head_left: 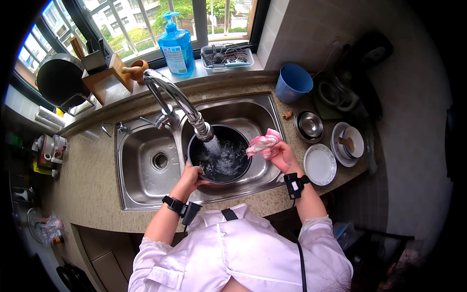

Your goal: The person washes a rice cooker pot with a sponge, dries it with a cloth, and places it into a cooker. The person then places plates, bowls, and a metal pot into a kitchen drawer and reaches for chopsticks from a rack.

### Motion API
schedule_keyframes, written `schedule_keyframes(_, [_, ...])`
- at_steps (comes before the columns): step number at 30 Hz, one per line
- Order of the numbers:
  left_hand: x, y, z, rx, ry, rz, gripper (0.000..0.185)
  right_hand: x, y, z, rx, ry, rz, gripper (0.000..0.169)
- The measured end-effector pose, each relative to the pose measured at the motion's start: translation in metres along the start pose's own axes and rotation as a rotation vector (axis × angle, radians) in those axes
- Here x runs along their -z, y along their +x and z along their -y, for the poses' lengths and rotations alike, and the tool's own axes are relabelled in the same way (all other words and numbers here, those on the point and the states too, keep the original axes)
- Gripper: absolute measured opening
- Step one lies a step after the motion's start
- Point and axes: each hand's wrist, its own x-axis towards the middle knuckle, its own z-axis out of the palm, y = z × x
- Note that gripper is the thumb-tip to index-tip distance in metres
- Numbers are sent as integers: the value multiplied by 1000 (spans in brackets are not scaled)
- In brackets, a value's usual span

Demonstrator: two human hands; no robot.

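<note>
A round dark pot (195, 166) sits in the right basin of the stainless steel double sink (262, 109). My left hand (192, 177) grips its near-left rim. Water runs from the chrome faucet (178, 96) into the pot, and the water inside is churned and foamy. Over the right side of the basin, my right hand (282, 157) holds a crumpled pink and white cloth (264, 144), apart from the pot. The pot's underside is hidden. In the left basin (140, 182) the drain (159, 161) is exposed.
On the right counter stand a blue bucket (292, 85), nested metal bowls (309, 126), a white plate (320, 165) and stacked bowls (355, 140). The windowsill holds a blue pump bottle (177, 51), a plastic tray of scrubbers (226, 60), a mortar (138, 71) and a knife block (105, 78).
</note>
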Motion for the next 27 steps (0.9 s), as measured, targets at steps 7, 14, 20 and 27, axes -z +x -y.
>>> schedule_keyframes(7, [30, -9, 12, 206, -237, 90, 34, -23, 5, 0, 82, -188, -78, 30])
schedule_keyframes(14, [53, -45, 0, 92, -219, 84, 24, -46, 17, -15, 126, -375, -115, 23])
schedule_keyframes(20, [84, -82, -18, 6, -259, 39, 18, -35, 32, -43, 86, -488, -139, 17])
schedule_keyframes(27, [141, -91, 1, 35, -554, -63, 25, -102, 34, -60, 48, -646, -27, 14])
